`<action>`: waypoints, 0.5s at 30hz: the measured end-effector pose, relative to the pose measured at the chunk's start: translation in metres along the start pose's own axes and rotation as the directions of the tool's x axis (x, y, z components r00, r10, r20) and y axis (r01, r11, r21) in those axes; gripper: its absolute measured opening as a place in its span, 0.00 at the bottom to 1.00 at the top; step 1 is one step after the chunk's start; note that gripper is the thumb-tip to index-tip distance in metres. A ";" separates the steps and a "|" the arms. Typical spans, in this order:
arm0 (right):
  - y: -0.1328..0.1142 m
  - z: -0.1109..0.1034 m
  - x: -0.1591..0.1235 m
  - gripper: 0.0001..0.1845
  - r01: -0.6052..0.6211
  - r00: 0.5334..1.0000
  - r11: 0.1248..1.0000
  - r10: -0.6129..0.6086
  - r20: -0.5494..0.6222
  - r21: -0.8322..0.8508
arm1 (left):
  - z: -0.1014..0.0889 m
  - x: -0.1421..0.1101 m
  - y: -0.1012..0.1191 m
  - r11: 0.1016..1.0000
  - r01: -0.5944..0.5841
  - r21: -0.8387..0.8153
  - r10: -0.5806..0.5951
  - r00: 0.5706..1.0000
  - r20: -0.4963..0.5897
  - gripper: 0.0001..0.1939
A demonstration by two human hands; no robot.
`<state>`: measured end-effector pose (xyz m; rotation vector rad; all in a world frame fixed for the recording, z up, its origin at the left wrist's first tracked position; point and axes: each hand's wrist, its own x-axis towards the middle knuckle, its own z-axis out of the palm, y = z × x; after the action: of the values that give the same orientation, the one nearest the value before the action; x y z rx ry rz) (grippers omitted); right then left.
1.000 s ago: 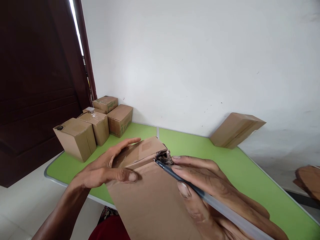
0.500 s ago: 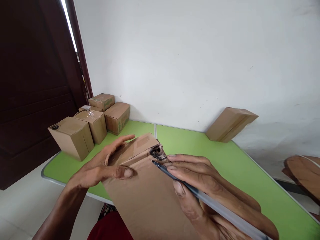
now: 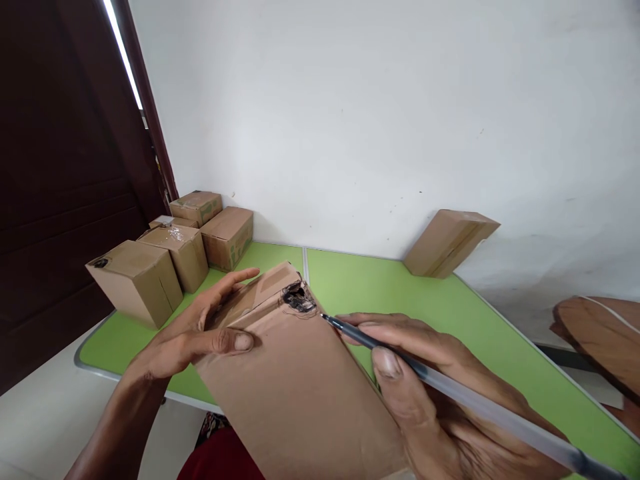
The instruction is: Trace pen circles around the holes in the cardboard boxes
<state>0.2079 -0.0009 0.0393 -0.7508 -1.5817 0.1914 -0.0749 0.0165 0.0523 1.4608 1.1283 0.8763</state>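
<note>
My left hand (image 3: 200,333) grips the far left end of a brown cardboard box (image 3: 295,380), thumb on the upper face and fingers over the taped end. The box is tilted, its near part running out of the frame. At its far corner is a ragged hole (image 3: 300,299) with blackened edges and dark ink-like lines around it. In my right hand (image 3: 430,387) is a pen (image 3: 415,367) with a dark grip and clear barrel, pinched between thumb and fingers. Its tip is at the box's right edge, just right of the hole; whether it touches I cannot tell.
Several closed cardboard boxes (image 3: 135,277) stand at the left of the green table (image 3: 360,287). Another box (image 3: 450,243) leans against the white wall at the back right. A dark door (image 3: 60,167) is at left, and a brown wooden seat (image 3: 600,333) at right.
The pen tip has moved from just below the hole to its right side, near the box edge. My right hand has shifted right, and more dark lines show around the hole.
</note>
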 end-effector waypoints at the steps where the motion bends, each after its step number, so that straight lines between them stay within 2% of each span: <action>1: -0.001 0.000 0.000 0.14 -0.019 1.000 1.000 0.019 -0.005 -0.009 | 0.000 0.000 0.000 1.000 -0.002 -0.001 0.002 1.000 0.000 0.52; 5: -0.002 0.002 0.004 0.13 -0.022 0.999 1.000 0.022 -0.033 0.017 | 0.001 0.001 0.000 1.000 0.010 0.013 -0.010 1.000 0.004 0.52; 8: 0.002 0.005 0.009 0.12 0.024 1.000 0.999 -0.024 -0.005 0.046 | 0.001 0.002 -0.001 0.999 0.021 0.024 -0.021 1.000 0.000 0.52; 12: 0.003 0.009 0.014 0.11 0.015 1.000 0.999 -0.016 0.021 0.039 | 0.000 0.002 -0.006 1.000 0.022 0.021 -0.021 1.000 -0.018 0.53; 15: 0.004 0.009 0.015 0.10 0.007 0.999 0.995 -0.011 0.037 0.102 | -0.003 0.003 -0.011 0.998 -0.009 0.056 0.012 0.999 -0.053 0.51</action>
<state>0.2015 0.0131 0.0485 -0.6637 -1.5983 0.2795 -0.0788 0.0200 0.0416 1.4978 1.1939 0.9024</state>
